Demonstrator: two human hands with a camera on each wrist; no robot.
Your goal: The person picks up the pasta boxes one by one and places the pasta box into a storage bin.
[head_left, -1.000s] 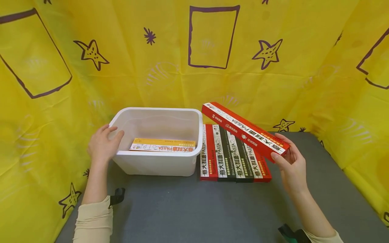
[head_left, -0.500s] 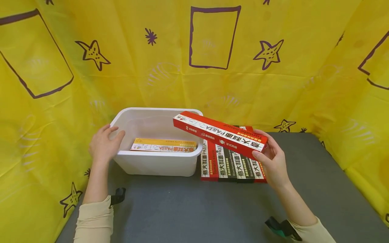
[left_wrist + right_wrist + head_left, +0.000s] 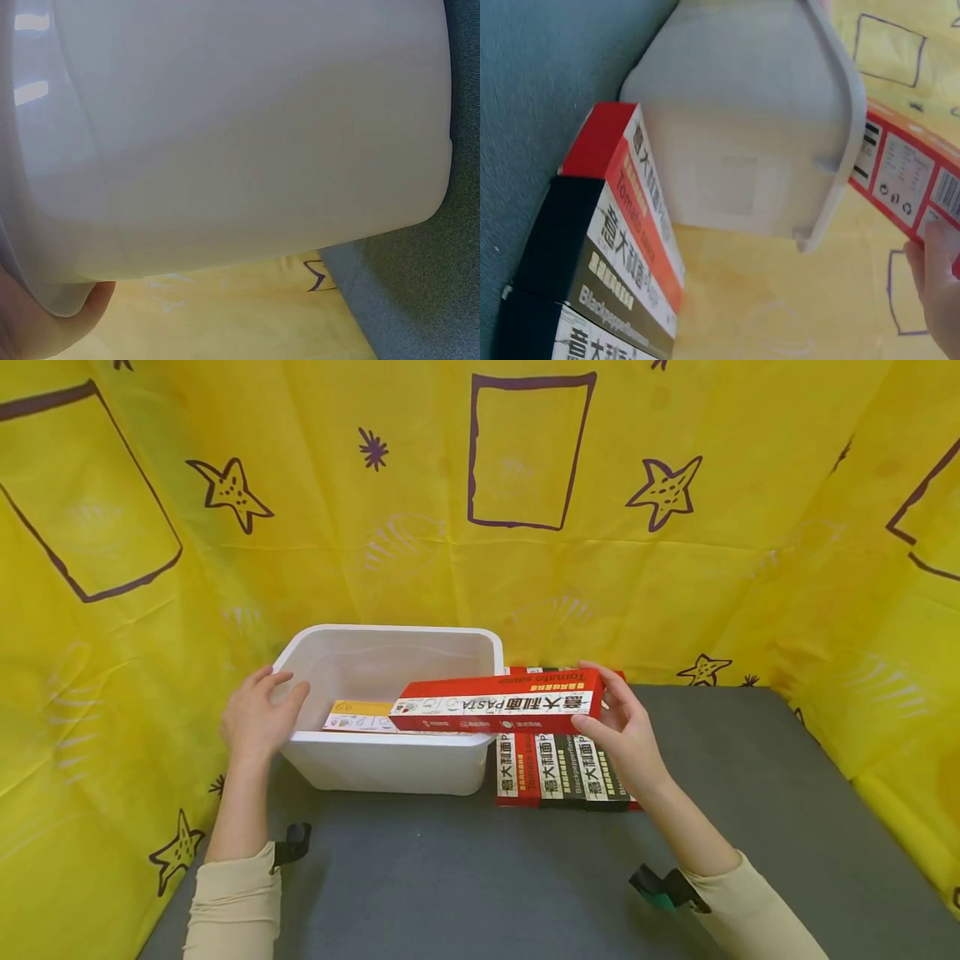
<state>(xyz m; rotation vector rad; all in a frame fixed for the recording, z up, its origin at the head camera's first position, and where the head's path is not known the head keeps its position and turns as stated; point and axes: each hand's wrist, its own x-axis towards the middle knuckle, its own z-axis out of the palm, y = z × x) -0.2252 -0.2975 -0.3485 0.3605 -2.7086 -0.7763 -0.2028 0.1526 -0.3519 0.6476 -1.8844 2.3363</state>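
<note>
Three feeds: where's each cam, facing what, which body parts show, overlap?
Head: worn on the head, facing forward and down at the white bin, held box and box row; left hand, right hand and sleeves show.
Left wrist: on that wrist, facing the white bin's outer wall, image sideways; part of the left hand shows.
Right wrist: on that wrist, facing the box row, white bin and held box; part of the right hand shows.
Shared: head and right wrist show held box and box row.

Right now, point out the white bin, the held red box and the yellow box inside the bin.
White bin (image 3: 386, 766), head view: its front wall.
Red box (image 3: 491, 703), head view: the white lettered strip along it.
Yellow box (image 3: 357, 712), head view: its left part, which the red box leaves uncovered.
</note>
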